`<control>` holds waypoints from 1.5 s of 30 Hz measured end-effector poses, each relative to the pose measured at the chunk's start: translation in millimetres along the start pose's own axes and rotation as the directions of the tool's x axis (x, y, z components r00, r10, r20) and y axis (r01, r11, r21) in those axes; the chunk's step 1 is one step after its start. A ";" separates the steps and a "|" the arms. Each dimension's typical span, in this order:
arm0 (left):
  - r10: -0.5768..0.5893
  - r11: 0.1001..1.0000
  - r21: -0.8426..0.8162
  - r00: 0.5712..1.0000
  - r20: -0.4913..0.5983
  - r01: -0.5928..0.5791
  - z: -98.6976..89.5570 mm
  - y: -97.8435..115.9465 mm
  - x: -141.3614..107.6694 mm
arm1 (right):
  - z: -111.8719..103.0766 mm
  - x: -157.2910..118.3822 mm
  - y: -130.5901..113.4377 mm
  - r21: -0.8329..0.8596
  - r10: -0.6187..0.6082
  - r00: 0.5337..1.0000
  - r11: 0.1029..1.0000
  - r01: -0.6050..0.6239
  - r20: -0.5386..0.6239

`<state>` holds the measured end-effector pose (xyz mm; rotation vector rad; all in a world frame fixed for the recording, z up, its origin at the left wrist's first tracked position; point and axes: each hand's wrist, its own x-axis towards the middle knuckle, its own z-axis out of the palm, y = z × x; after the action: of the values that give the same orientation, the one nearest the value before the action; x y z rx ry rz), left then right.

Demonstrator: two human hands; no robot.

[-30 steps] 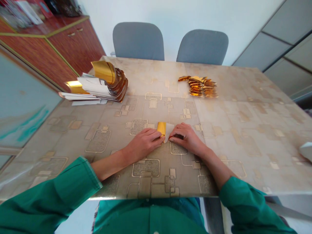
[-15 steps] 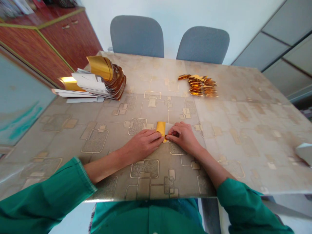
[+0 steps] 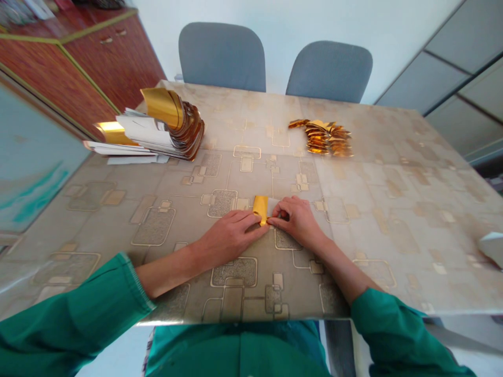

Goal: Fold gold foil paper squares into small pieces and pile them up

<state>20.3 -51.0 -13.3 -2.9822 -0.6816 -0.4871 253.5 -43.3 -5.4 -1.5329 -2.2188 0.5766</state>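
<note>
A small piece of gold foil paper (image 3: 261,204) lies on the table between my hands, its white underside showing at the right. It is partly folded. My left hand (image 3: 231,234) comes in from the left, fingers and thumb closed on the paper's lower part. On the other side, my right hand (image 3: 296,219) pinches the paper's lower right edge between thumb and forefinger, the other fingers curled. My fingertips cover the fold itself.
A curved stack of gold and white paper sheets (image 3: 165,123) stands at the table's far left. Folded gold pieces (image 3: 324,137) lie in rows at the back right. Two grey chairs (image 3: 222,57) stand behind the patterned table (image 3: 369,209). A white object (image 3: 492,246) sits at the right edge.
My left thumb has shifted slightly right along the paper's lower edge. The gold tip that stuck out below the fingers no longer shows there. My right hand keeps its pinch.
</note>
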 end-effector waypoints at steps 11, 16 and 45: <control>-0.019 0.996 0.084 0.999 0.034 0.016 -3.6 8.1 2.2 | 3.5 -2.8 2.9 -0.076 0.017 0.995 0.997 -0.025 -0.096; -0.033 0.996 0.090 0.998 0.058 0.028 -5.7 8.0 2.3 | 2.2 -4.3 10.2 -0.085 0.079 0.986 0.992 -0.092 -0.149; 0.170 0.984 -0.048 0.985 0.019 -0.169 -7.3 -45.3 12.2 | -16.4 -1.6 16.7 -0.066 -0.400 0.916 0.913 0.402 0.042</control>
<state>9.1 -5.9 -3.8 -3.0570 -0.4180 -0.4647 275.7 -37.6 -0.6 -1.0522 -2.5032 0.3928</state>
